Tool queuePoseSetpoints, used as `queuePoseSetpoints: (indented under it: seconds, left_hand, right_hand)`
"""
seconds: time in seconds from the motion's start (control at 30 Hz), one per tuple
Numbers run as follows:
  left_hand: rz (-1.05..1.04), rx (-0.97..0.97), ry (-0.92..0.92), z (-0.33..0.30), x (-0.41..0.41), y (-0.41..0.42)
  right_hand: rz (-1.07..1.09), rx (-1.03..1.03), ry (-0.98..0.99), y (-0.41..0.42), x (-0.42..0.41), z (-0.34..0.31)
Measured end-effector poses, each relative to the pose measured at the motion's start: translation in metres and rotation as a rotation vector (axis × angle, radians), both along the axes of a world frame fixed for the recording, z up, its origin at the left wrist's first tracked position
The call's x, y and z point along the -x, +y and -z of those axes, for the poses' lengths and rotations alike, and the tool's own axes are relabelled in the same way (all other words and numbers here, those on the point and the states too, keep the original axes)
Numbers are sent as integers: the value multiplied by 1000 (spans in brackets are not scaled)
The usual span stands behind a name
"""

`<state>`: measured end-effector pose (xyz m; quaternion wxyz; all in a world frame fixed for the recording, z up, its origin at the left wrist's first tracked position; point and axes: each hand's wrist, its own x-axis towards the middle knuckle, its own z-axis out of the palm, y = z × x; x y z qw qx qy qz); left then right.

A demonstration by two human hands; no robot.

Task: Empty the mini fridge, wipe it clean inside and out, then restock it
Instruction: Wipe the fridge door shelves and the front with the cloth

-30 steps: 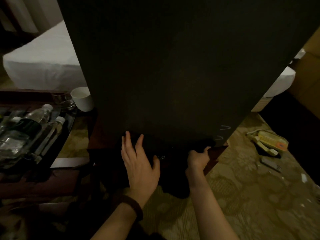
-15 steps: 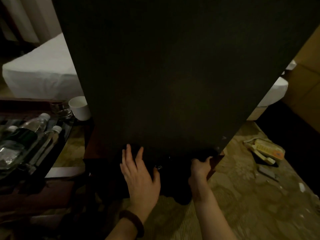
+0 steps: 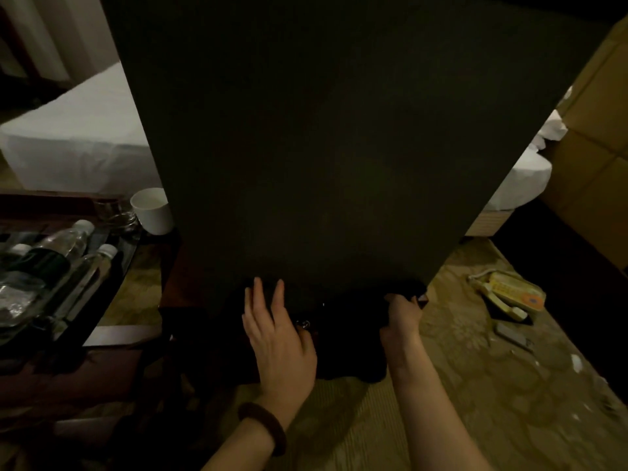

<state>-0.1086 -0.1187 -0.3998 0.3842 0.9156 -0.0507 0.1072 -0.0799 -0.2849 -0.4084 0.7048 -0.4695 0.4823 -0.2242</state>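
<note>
The dark fridge (image 3: 339, 147) filled the view above both hands. The left hand (image 3: 278, 338) lay flat with straight fingers against its lower edge, while the right hand (image 3: 402, 314) curled around its bottom right corner, well apart.

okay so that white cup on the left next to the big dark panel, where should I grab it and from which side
Grip the white cup around its side wall just below the rim, coming from above and from the left. It stands upright with its mouth open, and the big dark panel crowds its right side, while a glass sits close to its left, so a high approach looks least cramped.
</note>
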Motion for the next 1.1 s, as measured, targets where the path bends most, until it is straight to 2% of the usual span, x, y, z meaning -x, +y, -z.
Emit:
queuePoseSetpoints:
  seconds: [0.1, 0.13, 0.23, 0.3, 0.37, 0.43, 0.63, 0.87, 1.03, 1.1]
  left_hand:
    - [-19, -14, -5, -5, -4, 2]
    - [-33, -13, -6, -6, -6, 4]
    - [-41, -40, 30, -9, -7, 10]
    - [-25, -55, 45, -12, -3, 11]
    - [-20, -74, 55, -15, 0, 15]
    - [-32, -64, 51, -16, 0, 23]
    - [-85, -79, 47, -11, -3, 47]
    - [-84, -104, 88, 3, 5, 70]
    - [-54, -14, 106, 4, 12, 86]
    - [-58, 47, 95, 2, 14, 95]
  right_hand:
    - [-10, 319, -150, -2, 1, -24]
    - [-15, 354, -199, 1, 1, -31]
    - [11, 284, -196, 0, 1, -21]
    - [21, 109, -92, -4, 5, -3]
    - [-54, -39, -11, -6, 16, 12]
    - [-136, -64, 39, -5, 24, 18]
    - [-241, -255, -42, 34, 18, 7]
    - [-336, -269, -70, 101, 6, 12]
    - [-392, -1, 100, 164, -14, 13]
    - [-453, 20, 117, 192, -16, 7]
